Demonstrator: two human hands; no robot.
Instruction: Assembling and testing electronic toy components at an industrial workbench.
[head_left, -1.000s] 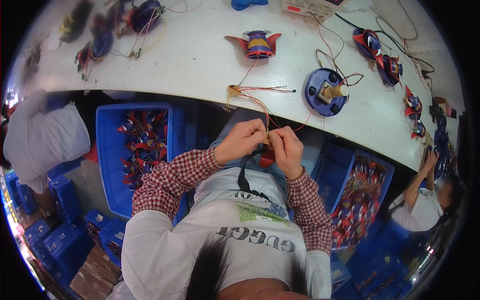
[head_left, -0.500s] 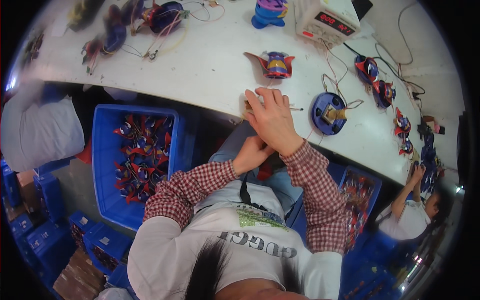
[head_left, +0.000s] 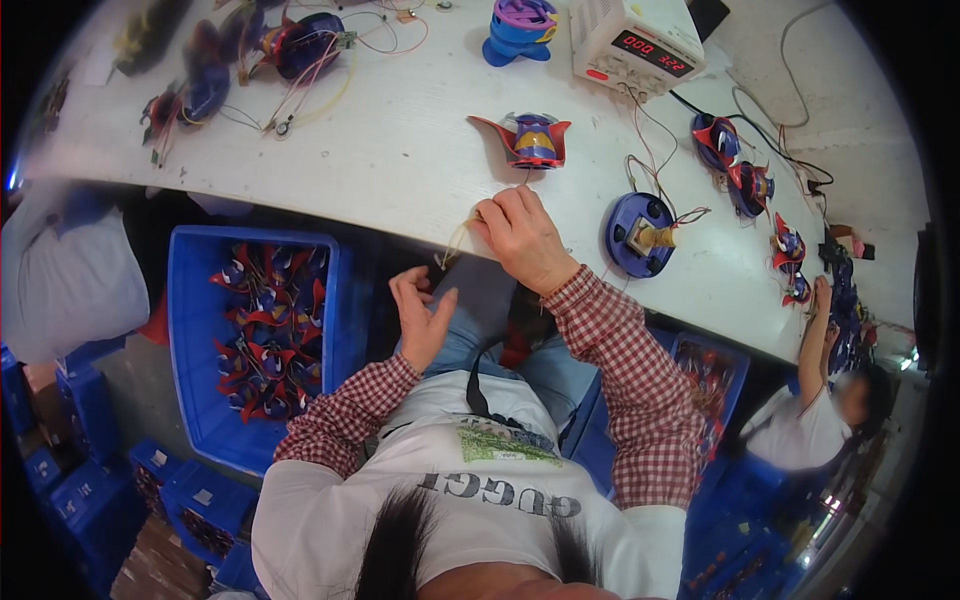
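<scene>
My right hand is closed in a pinch at the table's front edge, holding a thin yellow wire whose looped end hangs toward my lap. Below and to its left, my left hand is raised with its fingers apart and nothing in it. Just beyond my right hand stands a purple and red toy body with wing-like red flaps; a thin lead comes from its underside. A round blue base with a brass-coloured piece and attached wires lies to the right.
A white power supply stands at the back beside a blue and purple toy part. Wired purple parts lie far left. A blue crate of toy bodies is left of my lap. A co-worker sits at right.
My left hand has moved left, away from my right wrist, and its fingers have spread. My right hand has shifted slightly left and down; the yellow wire now shows below its fingers.
</scene>
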